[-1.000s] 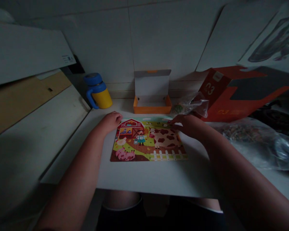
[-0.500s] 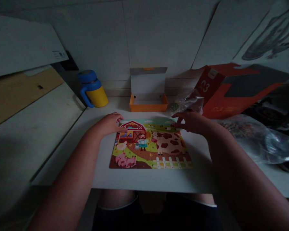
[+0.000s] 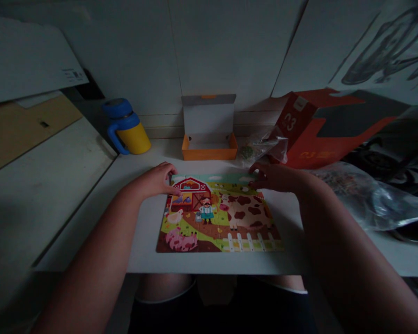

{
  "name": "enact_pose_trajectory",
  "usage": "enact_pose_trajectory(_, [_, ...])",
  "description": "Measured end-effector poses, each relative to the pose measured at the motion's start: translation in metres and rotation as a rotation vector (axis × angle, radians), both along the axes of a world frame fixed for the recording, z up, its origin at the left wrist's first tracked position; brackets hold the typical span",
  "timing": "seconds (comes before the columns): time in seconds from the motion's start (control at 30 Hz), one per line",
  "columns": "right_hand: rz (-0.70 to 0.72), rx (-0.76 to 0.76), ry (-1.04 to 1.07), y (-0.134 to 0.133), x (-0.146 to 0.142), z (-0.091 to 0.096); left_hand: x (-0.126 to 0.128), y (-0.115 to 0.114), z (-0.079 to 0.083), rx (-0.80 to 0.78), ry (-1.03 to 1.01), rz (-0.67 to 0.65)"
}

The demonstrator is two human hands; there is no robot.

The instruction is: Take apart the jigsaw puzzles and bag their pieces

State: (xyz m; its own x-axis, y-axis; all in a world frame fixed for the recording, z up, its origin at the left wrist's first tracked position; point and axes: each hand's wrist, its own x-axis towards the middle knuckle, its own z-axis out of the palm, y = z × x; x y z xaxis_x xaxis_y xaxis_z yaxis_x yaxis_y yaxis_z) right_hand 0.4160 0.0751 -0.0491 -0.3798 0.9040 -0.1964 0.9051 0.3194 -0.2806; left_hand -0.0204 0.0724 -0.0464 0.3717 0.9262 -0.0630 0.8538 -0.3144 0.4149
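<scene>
An assembled jigsaw puzzle (image 3: pixel 209 218) lies flat on the white table, its farm picture showing a red barn, a farmer, a spotted cow, a hen, a pig and a white fence. My left hand (image 3: pixel 159 180) grips its far left corner, thumb over the picture and fingers curled at the far edge. At the far right corner, my right hand (image 3: pixel 274 177) has its fingers bent around the edge in the same way. Fingertips under or behind the edge are hidden.
An orange box (image 3: pixel 209 153) stands with its lid raised behind the puzzle. A blue-and-yellow mug (image 3: pixel 130 132) is at the back left. On the right are a small plastic bag (image 3: pixel 263 146), a large red box (image 3: pixel 320 139) and a bigger clear bag (image 3: pixel 365 197).
The puzzle has slid slightly toward me, its near edge now closer to the table's front edge. Both hands keep to its far corners. The camera view has shifted a little.
</scene>
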Motion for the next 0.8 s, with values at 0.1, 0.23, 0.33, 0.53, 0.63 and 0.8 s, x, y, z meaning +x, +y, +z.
enact_pose_trajectory(0.1, [0.000,0.076,-0.024,0.000,-0.004,-0.001,0.001,-0.002,0.001,-0.016,-0.025,0.025])
enact_pose_trajectory(0.23, [-0.006,0.131,-0.015,0.000,-0.011,0.000,0.001,-0.003,-0.001,-0.025,-0.046,0.015])
enact_pose_trajectory(0.33, [-0.003,0.102,-0.021,0.001,-0.013,0.000,0.001,-0.003,-0.002,-0.035,-0.077,0.020])
enact_pose_trajectory(0.53, [0.020,0.153,0.009,0.005,-0.009,-0.005,0.001,-0.004,-0.002,-0.031,-0.109,0.033])
enact_pose_trajectory(0.63, [-0.023,0.129,0.042,0.006,-0.008,-0.007,0.001,-0.003,-0.001,-0.021,-0.123,0.016])
enact_pose_trajectory(0.8, [-0.013,0.102,0.085,0.008,-0.007,-0.010,0.000,-0.002,-0.001,0.024,-0.131,-0.027])
